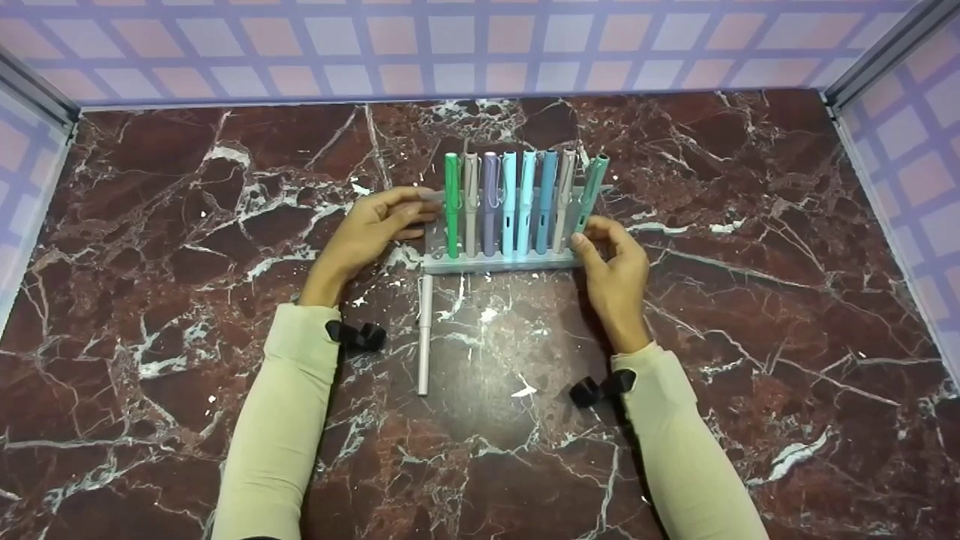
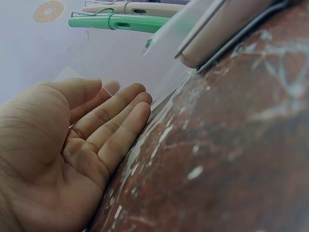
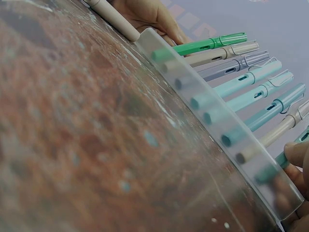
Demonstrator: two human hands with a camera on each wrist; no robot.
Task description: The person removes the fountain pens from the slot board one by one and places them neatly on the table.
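Pale pinkish-beige pen, slim, straight and capped [image 1: 425, 337], lay nearest on the dark red marbled tabletop [image 1: 187, 420], just beside the front left corner of the rack. It was probably light, stiff and smooth, liable to roll; mid-barrel seemed the surest hold. Its clip faced left.

Beyond it stood the clear plastic pen rack with a frosted front ledge [image 1: 469, 265], likely rigid but slick and easily nudged, best steadied by both ends. At its left edge the left hand [image 1: 367, 231] had its fingers loosely extended, pinching no pen; whether they pressed the panel, I could not tell. At the other end the right hand [image 1: 619, 266] appeared to pinch the tilted muted-green pen [image 1: 592, 191] low on its barrel, thumb in front.

Seven more capped pens [image 1: 490, 202] stood in a row, glossy and clipped: bright green, taupe, greyish purple, two pale aqua, blue, beige. Farthest back rose a pink-and-white checked wall with lavender bands [image 1: 454, 34].
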